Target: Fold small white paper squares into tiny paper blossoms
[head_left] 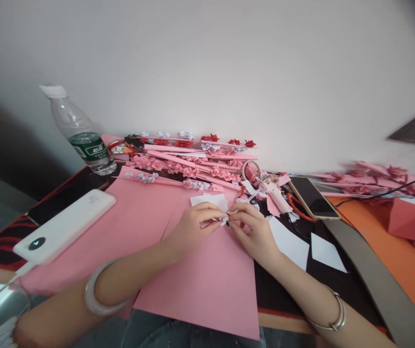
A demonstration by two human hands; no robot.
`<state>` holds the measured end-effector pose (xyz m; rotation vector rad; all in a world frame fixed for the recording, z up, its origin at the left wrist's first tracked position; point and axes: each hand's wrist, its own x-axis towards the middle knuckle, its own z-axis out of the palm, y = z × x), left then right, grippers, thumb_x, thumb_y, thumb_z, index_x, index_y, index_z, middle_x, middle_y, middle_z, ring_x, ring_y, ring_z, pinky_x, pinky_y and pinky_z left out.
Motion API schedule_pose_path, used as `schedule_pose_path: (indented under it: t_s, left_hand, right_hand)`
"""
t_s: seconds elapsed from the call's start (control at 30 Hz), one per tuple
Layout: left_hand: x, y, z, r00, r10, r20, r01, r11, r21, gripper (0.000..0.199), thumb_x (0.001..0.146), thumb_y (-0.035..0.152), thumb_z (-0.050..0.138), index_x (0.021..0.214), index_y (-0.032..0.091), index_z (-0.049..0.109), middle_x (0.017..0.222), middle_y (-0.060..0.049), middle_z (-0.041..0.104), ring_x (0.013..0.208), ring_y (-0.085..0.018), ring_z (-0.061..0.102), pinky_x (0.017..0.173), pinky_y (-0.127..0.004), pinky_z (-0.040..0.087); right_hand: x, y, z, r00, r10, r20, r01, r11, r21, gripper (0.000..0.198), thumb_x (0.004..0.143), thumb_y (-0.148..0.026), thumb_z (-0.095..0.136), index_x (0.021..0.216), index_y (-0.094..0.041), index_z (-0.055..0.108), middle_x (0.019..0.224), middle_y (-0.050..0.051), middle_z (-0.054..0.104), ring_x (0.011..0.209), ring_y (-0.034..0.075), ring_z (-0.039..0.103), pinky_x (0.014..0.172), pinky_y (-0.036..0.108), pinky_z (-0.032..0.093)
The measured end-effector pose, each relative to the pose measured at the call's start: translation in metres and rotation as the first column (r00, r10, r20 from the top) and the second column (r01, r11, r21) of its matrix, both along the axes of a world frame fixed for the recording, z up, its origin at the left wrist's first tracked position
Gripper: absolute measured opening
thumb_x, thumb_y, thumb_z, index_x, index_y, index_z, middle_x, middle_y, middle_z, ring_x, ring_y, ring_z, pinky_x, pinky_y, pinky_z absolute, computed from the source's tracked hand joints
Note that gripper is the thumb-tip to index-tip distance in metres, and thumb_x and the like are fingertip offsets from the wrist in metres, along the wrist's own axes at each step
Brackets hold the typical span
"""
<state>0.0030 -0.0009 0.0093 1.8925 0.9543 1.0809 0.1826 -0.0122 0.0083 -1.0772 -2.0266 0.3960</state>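
My left hand (196, 224) and my right hand (252, 229) meet over a pink paper sheet (207, 285). Between their pinched fingertips is a small white folded paper flower (223, 219), mostly hidden by the fingers. Both hands are closed on it. White paper pieces (209, 200) lie just behind the fingers. Beyond them, pink paper stems with white paper flowers (145, 177) and red paper flowers (210, 137) lie in a pile. A pale pink glue gun (277, 194) rests behind my right hand.
A water bottle (87, 140) and a white power bank (65, 224) stand and lie at left. On the right are a phone (312, 195), white paper squares (326, 252), a grey strip (370, 275), orange paper (384, 246) and more pink flower stems (384, 176). A wall rises behind.
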Motion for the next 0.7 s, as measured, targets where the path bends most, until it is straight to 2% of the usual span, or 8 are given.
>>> schedule_pose_path:
  t_s: [0.2,0.43,0.7]
  left_hand:
    - [-0.0004,-0.0015,0.0003,0.999,0.03,0.029,-0.025,0.989,-0.147,0.025,0.076,0.014,0.057,0.1,0.02,0.062,0.098,-0.004,0.065,0.089,-0.015,0.062,0.077,-0.025,0.054]
    - [-0.0014,-0.0019,0.0018,0.998,0.06,-0.009,-0.061,0.988,-0.141,0.021,0.076,0.016,0.057,0.096,0.02,0.062,0.095,-0.003,0.067,0.088,-0.016,0.063,0.076,-0.026,0.054]
    - [-0.0025,-0.0013,0.0019,0.998,0.055,-0.016,-0.057,0.985,-0.161,0.023,0.076,0.02,0.059,0.098,0.021,0.061,0.097,-0.003,0.067,0.092,-0.018,0.063,0.076,-0.028,0.053]
  right_hand:
    - [0.0003,-0.0005,0.0009,1.0,0.003,-0.009,-0.003,1.0,-0.029,0.017,0.08,-0.01,0.051,0.088,-0.02,0.062,0.097,0.008,0.056,0.089,0.018,0.056,0.074,0.032,0.049]
    - [0.0008,0.0003,0.0014,1.0,0.01,0.001,-0.01,1.0,-0.004,0.019,0.079,-0.01,0.052,0.092,-0.021,0.062,0.098,0.008,0.056,0.093,0.019,0.055,0.077,0.034,0.048]
    - [0.0007,-0.0006,0.0022,1.0,-0.011,-0.011,0.011,1.0,-0.016,0.013,0.08,-0.013,0.052,0.088,-0.021,0.06,0.097,0.008,0.057,0.09,0.019,0.056,0.071,0.031,0.048]
